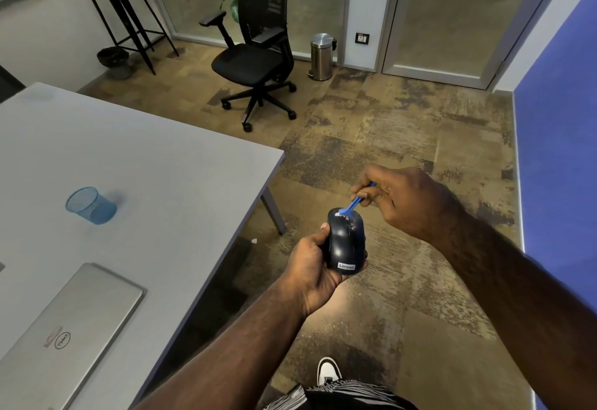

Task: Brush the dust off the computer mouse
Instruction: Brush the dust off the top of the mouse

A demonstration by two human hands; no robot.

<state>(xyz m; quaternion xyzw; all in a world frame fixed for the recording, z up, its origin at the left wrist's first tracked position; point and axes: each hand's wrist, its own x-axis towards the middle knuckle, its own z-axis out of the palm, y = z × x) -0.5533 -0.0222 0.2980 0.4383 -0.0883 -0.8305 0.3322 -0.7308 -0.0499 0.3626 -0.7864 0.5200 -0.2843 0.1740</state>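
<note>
Head cam: my left hand (311, 267) is wrapped around a dark mouse (345, 244), fingers curled under it, held out over the floor just off the counter (145, 164) edge, around 5 o'clock from the counter's corner. My right hand (399, 199) pinches a little blue brush (352, 205) between thumb and fingers, its tip touching the mouse's front end. On the counter sit a shut laptop (69, 329) at 7 o'clock and a blue mesh cup (90, 205) lying on its side.

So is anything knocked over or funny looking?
Yes. The blue mesh cup lies tipped on its side on the table. Also, the mouse has pale dusty marks near its wheel.
</note>
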